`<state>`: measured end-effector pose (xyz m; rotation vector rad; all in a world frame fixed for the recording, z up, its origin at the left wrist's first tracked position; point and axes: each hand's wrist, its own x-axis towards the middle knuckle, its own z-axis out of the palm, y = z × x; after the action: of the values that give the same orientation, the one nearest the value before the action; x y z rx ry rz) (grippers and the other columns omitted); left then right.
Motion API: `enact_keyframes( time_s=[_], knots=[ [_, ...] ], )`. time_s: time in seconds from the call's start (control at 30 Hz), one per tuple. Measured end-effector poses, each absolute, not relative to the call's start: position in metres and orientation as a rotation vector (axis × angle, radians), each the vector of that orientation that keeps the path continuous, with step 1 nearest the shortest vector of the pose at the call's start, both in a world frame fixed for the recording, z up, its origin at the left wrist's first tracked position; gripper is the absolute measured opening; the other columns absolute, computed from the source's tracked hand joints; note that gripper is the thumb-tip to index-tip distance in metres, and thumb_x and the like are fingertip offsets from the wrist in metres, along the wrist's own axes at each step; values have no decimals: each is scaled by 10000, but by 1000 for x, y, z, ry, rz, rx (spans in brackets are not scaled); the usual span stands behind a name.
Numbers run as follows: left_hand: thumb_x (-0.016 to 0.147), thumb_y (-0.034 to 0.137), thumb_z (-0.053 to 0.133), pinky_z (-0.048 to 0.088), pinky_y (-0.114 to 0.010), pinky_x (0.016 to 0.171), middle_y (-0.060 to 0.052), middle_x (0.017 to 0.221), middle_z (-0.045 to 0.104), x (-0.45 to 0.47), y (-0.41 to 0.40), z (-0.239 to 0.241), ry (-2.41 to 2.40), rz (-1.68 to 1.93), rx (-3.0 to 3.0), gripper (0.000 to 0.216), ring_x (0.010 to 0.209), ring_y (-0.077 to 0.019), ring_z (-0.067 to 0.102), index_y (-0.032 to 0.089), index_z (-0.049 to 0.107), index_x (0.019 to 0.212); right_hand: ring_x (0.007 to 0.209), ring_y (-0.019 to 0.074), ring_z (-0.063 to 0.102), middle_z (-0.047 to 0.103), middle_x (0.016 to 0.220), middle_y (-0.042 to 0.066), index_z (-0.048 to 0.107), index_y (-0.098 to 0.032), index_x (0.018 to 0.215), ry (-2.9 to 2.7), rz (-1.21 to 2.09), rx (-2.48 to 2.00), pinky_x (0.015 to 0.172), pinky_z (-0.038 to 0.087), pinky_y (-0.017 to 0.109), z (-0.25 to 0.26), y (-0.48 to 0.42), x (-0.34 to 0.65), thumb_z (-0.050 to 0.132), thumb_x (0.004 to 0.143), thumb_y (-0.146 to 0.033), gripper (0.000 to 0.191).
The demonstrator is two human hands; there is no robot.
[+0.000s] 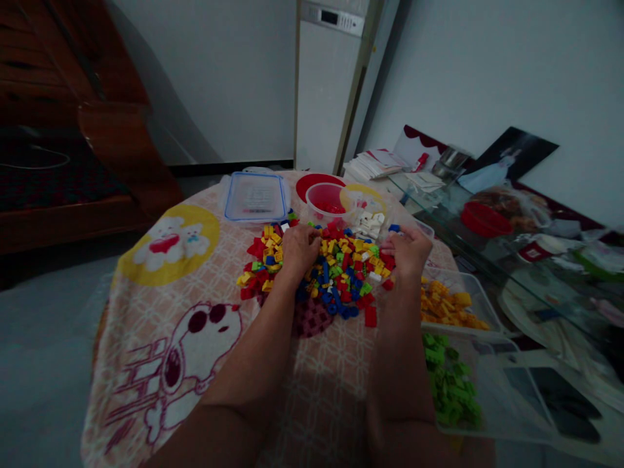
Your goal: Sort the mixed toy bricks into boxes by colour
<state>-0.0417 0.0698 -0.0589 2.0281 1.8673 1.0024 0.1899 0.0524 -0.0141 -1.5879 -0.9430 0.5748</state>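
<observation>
A heap of small red, yellow, blue and green bricks [336,266] lies on a cartoon-print cloth [185,325] over a round table. My left hand [298,250] rests on the heap's left part, fingers curled down into the bricks. My right hand [408,250] is at the heap's right edge, fingers bent and pinched around small bricks; what exactly it holds is too small to make out.
A clear lidded box [255,196], a tub with red bricks [327,201] and white bricks [369,223] sit behind the heap. Clear trays of yellow bricks [446,305] and green bricks [451,383] stand at the right. A cluttered glass table [526,260] lies further right.
</observation>
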Motion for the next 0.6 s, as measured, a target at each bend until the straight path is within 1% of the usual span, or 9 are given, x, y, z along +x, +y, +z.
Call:
enact_keyframes(
  time_s=[0.07,0.13,0.17,0.23,0.3,0.37,0.43,0.53,0.6],
  knots=[
    [860,226,578,512,-386,970,-103,1032,785,-42,69,-59,1869,1001,2027,260,1035,-270,697,177,786,1009,673,197,730,733,816,55,559,-95,1356,-859,444,-1603,541,586,271,-15,54,198,600,793,-216,578],
    [857,226,583,512,-380,967,-93,1017,785,-41,69,-58,1867,996,2029,253,1028,-264,698,188,784,1006,664,201,730,743,825,70,602,-99,1319,-894,450,-1650,534,579,274,-14,52,202,588,798,-222,536],
    [858,229,584,513,-377,965,-90,1013,785,-41,69,-58,1864,993,2031,249,1026,-262,698,193,783,1003,629,194,717,740,789,67,656,-102,1235,-958,499,-1685,518,566,268,-14,51,202,587,800,-226,458],
    [862,233,580,511,-373,967,-91,1017,783,-41,70,-58,1860,993,2035,246,1030,-261,698,195,783,997,545,170,677,719,684,49,734,-121,983,-1175,635,-1747,481,525,243,-13,47,197,612,788,-223,252],
    [862,233,577,509,-374,969,-97,1030,781,-41,70,-59,1855,996,2041,244,1032,-264,695,189,782,986,474,146,631,690,585,32,724,-152,736,-1456,782,-1782,444,474,215,-12,43,189,670,753,-206,78],
    [859,230,575,509,-375,967,-96,1031,781,-42,71,-60,1855,1002,2046,239,1026,-263,694,192,781,974,402,129,580,650,493,20,660,-179,560,-1688,931,-1806,398,419,202,-12,40,178,738,719,-212,180],
    [856,231,577,512,-372,959,-90,1013,781,-42,71,-60,1856,1000,2048,235,1016,-261,694,199,780,969,334,119,524,584,402,0,590,-204,464,-1813,1039,-1829,354,374,200,-12,39,167,815,685,-257,319],
    [858,234,576,514,-372,953,-88,990,780,-41,70,-59,1872,994,2034,240,1008,-260,693,197,780,977,281,109,472,476,312,-40,525,-225,422,-1913,1009,-1880,335,348,201,-12,39,155,914,594,-313,434],
    [861,236,574,513,-373,957,-90,992,779,-41,69,-58,1873,997,2027,244,1008,-260,692,193,780,983,271,107,461,460,302,-41,507,-227,411,-1960,946,-1940,340,347,207,-11,39,150,925,585,-301,459]
  ],
)
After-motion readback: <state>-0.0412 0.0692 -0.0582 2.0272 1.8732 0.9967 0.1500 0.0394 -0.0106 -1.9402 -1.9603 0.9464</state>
